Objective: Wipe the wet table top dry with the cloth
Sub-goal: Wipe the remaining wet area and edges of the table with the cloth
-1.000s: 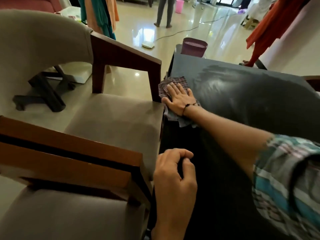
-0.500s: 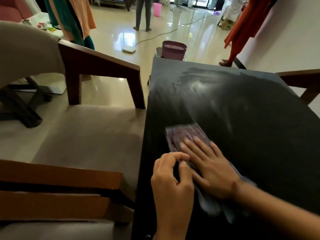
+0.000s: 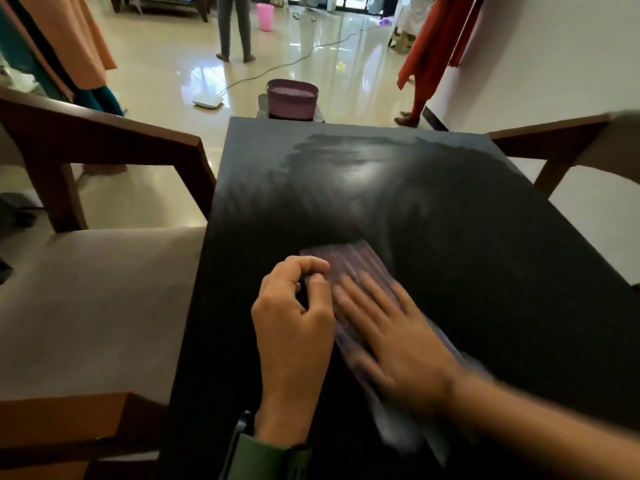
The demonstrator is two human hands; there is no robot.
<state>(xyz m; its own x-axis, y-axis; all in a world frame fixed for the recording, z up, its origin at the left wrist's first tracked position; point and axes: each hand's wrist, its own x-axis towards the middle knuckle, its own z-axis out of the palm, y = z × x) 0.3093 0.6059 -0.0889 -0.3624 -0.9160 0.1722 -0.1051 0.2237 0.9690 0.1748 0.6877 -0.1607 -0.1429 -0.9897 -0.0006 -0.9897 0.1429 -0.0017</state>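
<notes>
Cloth (image 3: 349,268) flat on bench (image 3: 485,237) under right hand (image 3: 398,337), fingers straight, pressing. Left hand (image 3: 294,317) just beside, fingers curled, holding nothing.

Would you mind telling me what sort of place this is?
Probably a large hall or home living area: a dark table flanked by upholstered wooden chairs, a glossy tiled floor, and a pink bucket beyond.

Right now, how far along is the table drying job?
Partway. Done: the near and left parts of the table top look matte. In hand: the right hand presses the cloth flat near the front, blurred mid-swipe; the left hand is curled beside it, holding nothing visible. Left: a glossy smeared patch toward the far edge.
</notes>
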